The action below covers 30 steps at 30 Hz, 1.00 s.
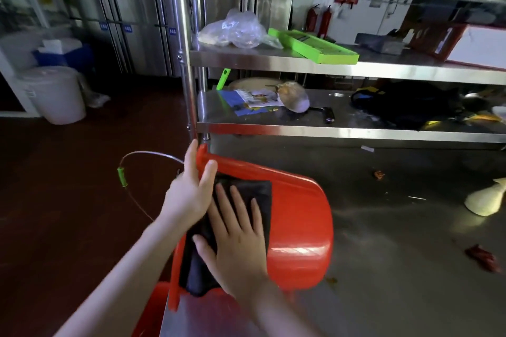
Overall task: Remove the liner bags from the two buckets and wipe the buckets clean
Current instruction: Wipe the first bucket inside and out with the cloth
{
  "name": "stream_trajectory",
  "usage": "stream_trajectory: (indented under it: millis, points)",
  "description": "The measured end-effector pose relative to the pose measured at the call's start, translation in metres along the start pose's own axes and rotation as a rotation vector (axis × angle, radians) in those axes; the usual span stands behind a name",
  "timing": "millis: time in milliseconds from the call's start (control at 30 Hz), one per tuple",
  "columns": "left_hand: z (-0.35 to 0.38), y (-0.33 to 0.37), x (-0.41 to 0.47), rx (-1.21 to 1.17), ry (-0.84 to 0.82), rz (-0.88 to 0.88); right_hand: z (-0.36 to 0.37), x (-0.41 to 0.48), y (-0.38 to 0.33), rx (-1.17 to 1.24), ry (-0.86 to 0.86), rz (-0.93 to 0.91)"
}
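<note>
The red bucket (298, 213) lies on its side on the steel desk (383, 268), mouth to the left and base to the right, close to the desk's left edge. The left hand (189, 191) has it by the rim: the thumb comes over the front of the red lip and the fingers (192, 154) run up behind it, so the rim is clasped between them. The right hand (235, 241) is spread flat, all fingers straight and apart, palm pressing a dark cloth (257, 189) against the bucket's outer wall just beside the rim. Nothing is curled in that hand; the cloth is pinned under it, not gripped. The cloth drapes down the wall toward the desk.

The bucket's wire handle (153, 153) swings out to the left past the desk edge, with its green grip (122, 176) hanging over the dark red floor (68, 213). Low at the left, below the desk edge, part of a second red bucket (147, 314) shows; how it stands cannot be made out.

Behind the desk rises a steel rack. On its upper shelf (273, 63) sit a crumpled clear plastic bag (235, 30) and, just beside it, a green tray (315, 48) tilted over the front edge. The lower shelf (328, 128) carries papers and dark clutter. Far left, on the floor, a white pail (59, 96) stands in front of a blue cooler (74, 55). Small red scraps lie on the desk to the right, well apart from the bucket.
</note>
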<state>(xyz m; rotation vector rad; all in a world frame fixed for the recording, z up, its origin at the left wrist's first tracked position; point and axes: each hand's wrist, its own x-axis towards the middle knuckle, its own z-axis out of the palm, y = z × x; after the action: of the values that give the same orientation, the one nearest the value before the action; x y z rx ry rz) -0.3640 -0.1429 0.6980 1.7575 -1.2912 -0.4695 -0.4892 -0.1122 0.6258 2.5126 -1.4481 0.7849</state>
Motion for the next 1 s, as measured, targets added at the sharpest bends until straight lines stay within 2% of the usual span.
stream_trajectory:
  millis: [100,167,233,300,367,433,500,567,633,733,833,933,1000]
  points:
    - [0.013,0.004,0.001,0.003,0.068,-0.024,0.004,-0.012,0.019,0.022,-0.019,-0.036]
    - [0.023,0.003,-0.014,-0.014,0.114,0.002,0.002,-0.013,0.045,0.032,-0.024,0.017]
    - [0.030,-0.002,-0.031,-0.058,0.127,0.036,-0.005,-0.013,0.079,0.001,0.010,0.188]
    - [0.032,-0.008,-0.047,-0.117,0.111,0.080,-0.016,-0.005,0.119,-0.013,0.058,0.437]
    - [0.032,-0.014,-0.061,-0.158,0.085,0.101,-0.028,0.010,0.157,0.099,-0.049,0.671]
    - [0.033,-0.017,-0.069,-0.183,0.076,0.116,-0.035,0.025,0.172,0.203,-0.172,0.824]
    - [0.034,-0.016,-0.071,-0.170,0.079,0.136,-0.032,0.037,0.151,0.074,-0.182,0.763]
    - [0.032,-0.014,-0.068,-0.129,0.091,0.155,-0.026,0.048,0.099,-0.026,-0.117,0.480]
    - [0.028,-0.019,-0.064,-0.111,0.114,0.154,-0.019,0.051,0.044,0.026,-0.095,0.192]
    - [0.019,-0.026,-0.069,-0.150,0.117,0.161,-0.020,0.047,0.022,0.085,-0.116,0.016]
    - [0.018,-0.032,-0.081,-0.159,0.130,0.214,-0.027,0.029,0.066,0.021,-0.080,0.095]
    - [0.020,-0.037,-0.094,-0.214,0.106,0.224,-0.037,0.017,0.132,-0.016,-0.129,0.407]
    - [0.020,-0.038,-0.105,-0.232,0.097,0.238,-0.045,0.018,0.167,0.081,-0.227,0.624]
